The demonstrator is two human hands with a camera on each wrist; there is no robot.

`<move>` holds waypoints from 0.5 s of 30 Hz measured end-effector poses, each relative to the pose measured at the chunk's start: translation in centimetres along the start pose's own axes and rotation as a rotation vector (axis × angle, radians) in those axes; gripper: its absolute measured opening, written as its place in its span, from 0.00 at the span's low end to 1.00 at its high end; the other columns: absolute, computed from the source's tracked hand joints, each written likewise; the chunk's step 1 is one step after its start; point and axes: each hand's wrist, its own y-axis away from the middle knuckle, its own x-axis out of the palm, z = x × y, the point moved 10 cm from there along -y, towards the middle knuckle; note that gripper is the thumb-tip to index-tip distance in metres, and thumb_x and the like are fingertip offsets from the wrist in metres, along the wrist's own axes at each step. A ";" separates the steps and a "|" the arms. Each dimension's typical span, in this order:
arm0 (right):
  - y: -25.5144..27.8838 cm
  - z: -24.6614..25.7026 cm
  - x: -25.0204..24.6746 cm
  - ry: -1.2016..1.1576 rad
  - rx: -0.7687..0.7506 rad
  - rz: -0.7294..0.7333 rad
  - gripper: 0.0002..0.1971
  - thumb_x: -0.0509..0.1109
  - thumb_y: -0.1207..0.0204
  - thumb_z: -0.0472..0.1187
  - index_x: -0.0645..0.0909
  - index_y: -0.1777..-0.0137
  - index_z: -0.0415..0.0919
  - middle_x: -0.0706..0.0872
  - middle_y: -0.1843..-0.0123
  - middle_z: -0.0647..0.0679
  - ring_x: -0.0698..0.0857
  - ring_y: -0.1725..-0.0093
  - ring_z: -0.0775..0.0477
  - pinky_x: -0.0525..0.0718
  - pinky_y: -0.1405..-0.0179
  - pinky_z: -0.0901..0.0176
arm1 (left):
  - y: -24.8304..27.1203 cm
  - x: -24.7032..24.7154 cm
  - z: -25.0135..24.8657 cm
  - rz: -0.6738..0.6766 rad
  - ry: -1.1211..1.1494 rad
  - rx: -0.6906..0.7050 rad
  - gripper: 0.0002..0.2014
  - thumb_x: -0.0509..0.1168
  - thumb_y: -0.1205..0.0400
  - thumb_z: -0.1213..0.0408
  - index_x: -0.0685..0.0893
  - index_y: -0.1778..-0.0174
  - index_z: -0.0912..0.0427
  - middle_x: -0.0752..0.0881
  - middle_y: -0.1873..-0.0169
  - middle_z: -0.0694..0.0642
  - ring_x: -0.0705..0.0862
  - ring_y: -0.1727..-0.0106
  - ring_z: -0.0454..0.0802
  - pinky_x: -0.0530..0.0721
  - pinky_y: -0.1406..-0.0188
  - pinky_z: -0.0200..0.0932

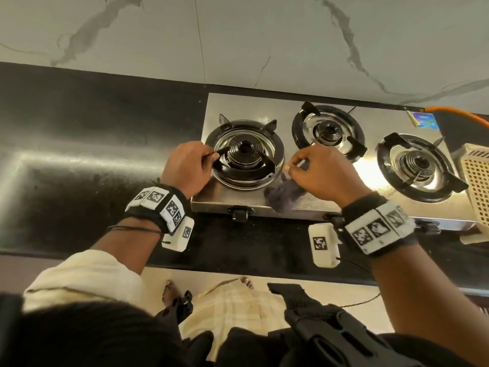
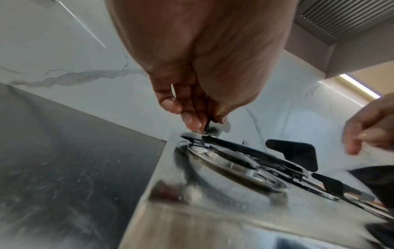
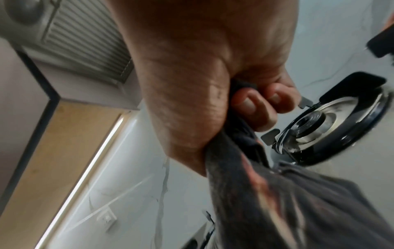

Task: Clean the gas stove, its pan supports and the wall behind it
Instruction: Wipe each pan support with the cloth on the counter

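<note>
A steel three-burner gas stove (image 1: 370, 168) stands on a black counter below the marble-patterned wall (image 1: 264, 35). My left hand (image 1: 189, 165) pinches a prong of the left burner's black pan support (image 1: 246, 170), whose near side looks tilted up off the steel ring; the pinch shows up close on the left hand (image 2: 198, 121) and pan support (image 2: 245, 151) in the left wrist view. My right hand (image 1: 315, 168) grips a dark grey cloth (image 1: 283, 192) that hangs onto the stove top between the left and middle burners. The fist on the cloth (image 3: 277, 202) fills the right wrist view.
The middle pan support (image 1: 328, 131) and right pan support (image 1: 418, 165) sit on their burners. An orange gas hose (image 1: 460, 113) runs off at the back right. A cream plastic basket (image 1: 476, 181) stands against the stove's right end. The black counter (image 1: 79, 154) stretches left.
</note>
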 end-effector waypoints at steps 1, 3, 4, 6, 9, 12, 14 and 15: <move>0.9 -0.7 -0.4 0.005 0.017 0.044 0.10 0.71 0.17 0.54 0.90 0.43 0.54 0.88 0.51 0.58 0.86 0.51 0.55 0.85 0.50 0.57 | 0.3 0.3 0.1 -0.004 0.003 -0.003 0.08 0.69 0.13 0.62 0.93 0.47 0.59 0.85 0.62 0.48 0.79 0.61 0.45 0.76 0.57 0.42; 2.8 -2.0 -1.4 0.006 0.042 0.135 0.06 0.72 0.16 0.52 0.88 0.44 0.59 0.85 0.51 0.63 0.85 0.48 0.59 0.79 0.50 0.62 | 0.8 0.7 0.3 0.002 0.005 -0.002 0.08 0.69 0.13 0.63 0.93 0.48 0.60 0.86 0.62 0.49 0.79 0.61 0.46 0.77 0.58 0.42; 3.8 -2.5 -2.0 -0.006 0.049 0.171 0.04 0.73 0.16 0.52 0.88 0.45 0.61 0.84 0.52 0.67 0.84 0.49 0.62 0.75 0.53 0.66 | 0.9 0.9 0.3 0.007 0.005 0.003 0.08 0.69 0.13 0.64 0.93 0.48 0.60 0.88 0.61 0.51 0.81 0.61 0.47 0.80 0.58 0.45; 5.3 -3.7 -3.3 -0.049 0.088 0.158 0.02 0.73 0.16 0.51 0.87 0.49 0.62 0.81 0.54 0.71 0.81 0.53 0.66 0.72 0.57 0.70 | 1.2 1.3 0.4 0.011 -0.002 0.006 0.08 0.69 0.13 0.65 0.93 0.49 0.61 0.89 0.60 0.54 0.83 0.59 0.51 0.86 0.55 0.52; 5.7 -4.9 -3.7 -0.081 0.155 0.034 0.02 0.73 0.16 0.52 0.88 0.49 0.59 0.82 0.56 0.68 0.80 0.55 0.66 0.72 0.59 0.70 | 1.3 1.7 0.4 0.017 -0.015 0.006 0.09 0.68 0.13 0.64 0.93 0.48 0.61 0.90 0.58 0.55 0.85 0.58 0.52 0.88 0.52 0.54; 4.7 -4.4 -1.2 -0.067 0.156 -0.051 0.06 0.73 0.17 0.53 0.90 0.46 0.55 0.86 0.58 0.61 0.85 0.55 0.60 0.80 0.57 0.63 | 1.3 1.9 0.2 0.016 -0.020 0.014 0.10 0.67 0.12 0.62 0.92 0.47 0.61 0.90 0.58 0.55 0.85 0.57 0.51 0.88 0.52 0.52; 3.6 -3.3 0.8 -0.072 0.130 -0.090 0.07 0.73 0.17 0.53 0.89 0.46 0.54 0.86 0.62 0.61 0.86 0.59 0.60 0.82 0.58 0.62 | 1.4 1.9 0.0 0.015 -0.019 0.017 0.10 0.67 0.12 0.61 0.92 0.47 0.60 0.90 0.57 0.54 0.85 0.56 0.51 0.87 0.50 0.51; 3.0 -2.6 1.7 -0.073 0.110 -0.104 0.07 0.73 0.17 0.53 0.89 0.45 0.54 0.86 0.63 0.61 0.86 0.61 0.61 0.84 0.58 0.63 | 1.4 1.9 -0.1 0.014 -0.022 0.019 0.09 0.67 0.12 0.61 0.92 0.47 0.60 0.90 0.57 0.54 0.85 0.56 0.51 0.87 0.50 0.52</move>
